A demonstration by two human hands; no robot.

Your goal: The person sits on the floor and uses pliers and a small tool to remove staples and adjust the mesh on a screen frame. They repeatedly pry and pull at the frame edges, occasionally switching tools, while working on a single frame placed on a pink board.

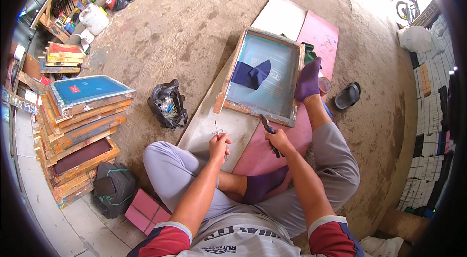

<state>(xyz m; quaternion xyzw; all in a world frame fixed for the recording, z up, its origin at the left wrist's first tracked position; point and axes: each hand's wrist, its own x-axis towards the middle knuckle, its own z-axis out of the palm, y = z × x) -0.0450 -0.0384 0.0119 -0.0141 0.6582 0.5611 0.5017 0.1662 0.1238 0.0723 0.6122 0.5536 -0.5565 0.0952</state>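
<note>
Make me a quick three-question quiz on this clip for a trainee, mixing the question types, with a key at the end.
1. Multiple choice: What lies on the wooden-framed screen?
A) a grey sandal
B) a dark blue cloth
C) a white jug

2. Short answer: Which of the person's hands holds the dark pliers-like tool?

3. True or false: The black plastic bag is to the left of the wooden-framed screen, as the picture shows it.

Key:
1. B
2. The right hand
3. True
</note>
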